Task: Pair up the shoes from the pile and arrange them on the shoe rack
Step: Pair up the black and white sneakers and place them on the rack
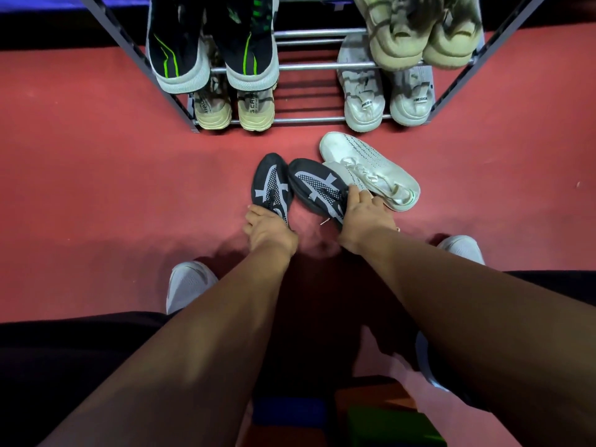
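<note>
Head view: the left hand (266,229) is clamped on the heel of one black shoe (271,185), and the right hand (364,214) grips the heel end of the second black shoe (317,187); the two toes point toward the rack (309,120) and nearly touch each other. Just right of them, two white shoes (371,169) lie on the red floor (96,188), one overlapping the other, the nearer one touching the right-hand black shoe. A strip of bare floor separates these four shoes from the rack's front rail. The rack holds four pairs, eight shoes: two black-and-green (213,43) upper left, two beige (235,108) lower left, two cream (422,30) upper right, two grey-white (387,95) lower right. The middle of each visible shelf, between left and right pairs, is open bars. Wide clear floor lies to the left and right of the rack's slanted side frames. The person's own two white shoes (190,282) stand on either side of the arms, near the bottom edge.
</note>
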### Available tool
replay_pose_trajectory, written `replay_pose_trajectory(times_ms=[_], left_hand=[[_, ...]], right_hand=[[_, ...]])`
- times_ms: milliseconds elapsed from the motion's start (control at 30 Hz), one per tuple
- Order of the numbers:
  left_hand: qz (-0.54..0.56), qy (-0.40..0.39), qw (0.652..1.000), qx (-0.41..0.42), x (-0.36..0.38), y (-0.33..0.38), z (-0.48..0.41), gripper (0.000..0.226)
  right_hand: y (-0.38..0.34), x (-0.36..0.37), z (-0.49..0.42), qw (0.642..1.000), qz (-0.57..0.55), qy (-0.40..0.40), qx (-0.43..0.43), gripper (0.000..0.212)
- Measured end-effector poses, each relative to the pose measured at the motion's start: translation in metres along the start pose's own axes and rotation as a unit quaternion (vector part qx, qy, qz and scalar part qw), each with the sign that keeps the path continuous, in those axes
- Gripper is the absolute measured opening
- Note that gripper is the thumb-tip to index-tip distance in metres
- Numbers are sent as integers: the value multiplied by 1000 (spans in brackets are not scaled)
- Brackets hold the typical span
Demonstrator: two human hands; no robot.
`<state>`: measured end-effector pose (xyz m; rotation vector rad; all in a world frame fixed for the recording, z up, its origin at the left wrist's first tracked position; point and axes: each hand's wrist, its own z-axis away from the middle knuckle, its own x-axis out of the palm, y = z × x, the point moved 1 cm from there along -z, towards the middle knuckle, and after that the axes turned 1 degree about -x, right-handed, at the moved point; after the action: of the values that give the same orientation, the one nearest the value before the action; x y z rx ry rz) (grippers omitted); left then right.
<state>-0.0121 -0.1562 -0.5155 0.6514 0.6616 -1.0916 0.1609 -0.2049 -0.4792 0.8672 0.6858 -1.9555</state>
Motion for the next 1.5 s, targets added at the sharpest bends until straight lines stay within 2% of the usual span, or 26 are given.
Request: replay_pose_trajectory(times_ms=[67, 167, 300, 400, 500, 567, 667, 767, 833, 933, 1000, 1100, 1267, 1367, 1500], left_hand=[[1, -1, 1000, -12, -12, 0, 1, 117], [26, -1, 999, -32, -37, 2, 6, 96], [76, -58, 994, -59, -81, -1, 23, 67], [66, -98, 992, -43, -119, 1, 44, 71], [8, -75, 997, 22, -168, 14, 67, 65], [-31, -78, 995, 59, -209, 28, 86, 54], [-69, -152, 984, 56, -279, 46, 123, 31], [-87, -177, 979, 57, -345, 49, 162, 23], [-78, -133, 984, 88, -384, 45, 189, 27], [-79, 18, 984, 160, -429, 35, 228, 45], [-59, 95, 978, 175, -446, 25, 249, 44], [15, 152, 972, 177, -457, 12, 264, 41], [140, 220, 941, 215, -455, 16, 257, 28], [183, 252, 923, 227, -456, 26, 242, 24], [240, 296, 898, 221, -466, 39, 211, 31]], right_hand=[[-2, -7, 1, 1000, -8, -8, 4, 107], [-8, -27, 7, 1000, -15, -6, 5, 87], [-22, -62, 25, 1000, -8, 22, 17, 69], [-35, -97, 43, 999, 6, 38, 6, 55], [-48, -144, 63, 997, 34, 65, -29, 44], [-62, -184, 80, 992, 69, 76, -69, 50], [-88, -251, 113, 974, 158, 98, -131, 65], [-108, -308, 149, 955, 210, 126, -167, 52], [-118, -339, 173, 953, 200, 144, -178, 50], [-123, -368, 202, 954, 136, 188, -188, 59], [-120, -370, 214, 954, 50, 226, -192, 62], [-117, -361, 224, 939, -89, 274, -189, 54], [-136, -367, 226, 899, -166, 359, -190, 68], [-143, -369, 216, 883, -224, 369, -186, 71], [-155, -374, 195, 865, -284, 369, -188, 71]])
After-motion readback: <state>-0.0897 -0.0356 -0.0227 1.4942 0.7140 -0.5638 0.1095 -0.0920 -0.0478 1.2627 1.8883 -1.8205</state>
